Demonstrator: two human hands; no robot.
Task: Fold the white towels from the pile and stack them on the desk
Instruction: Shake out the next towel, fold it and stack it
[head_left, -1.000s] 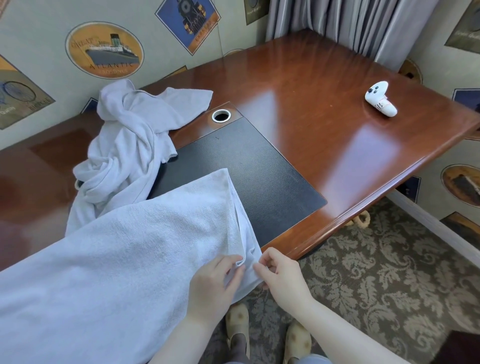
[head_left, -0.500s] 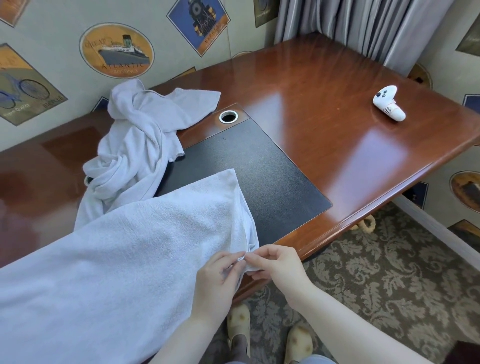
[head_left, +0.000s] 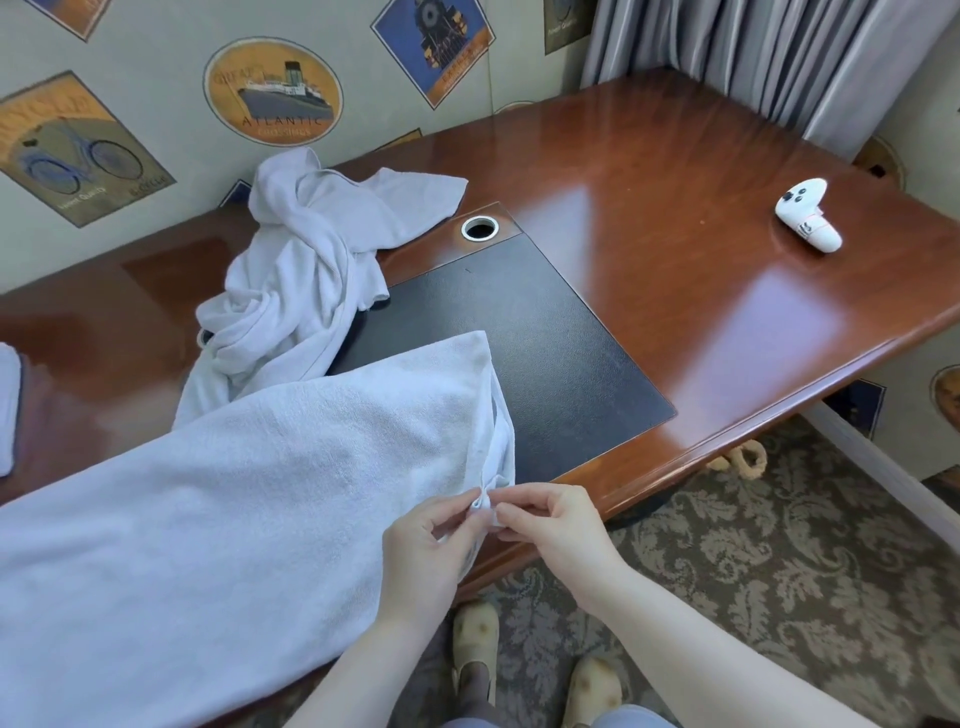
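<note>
Our fingers of both left hand and right hand pinch one corner of the towel spread over the table edge, pile lying crumpled behind it.

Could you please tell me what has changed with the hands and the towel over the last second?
The right hand closed in on the left hand, and both now pinch the same corner of the spread towel, where a second ago they held it slightly apart. The crumpled pile and white controller stayed put.
</note>
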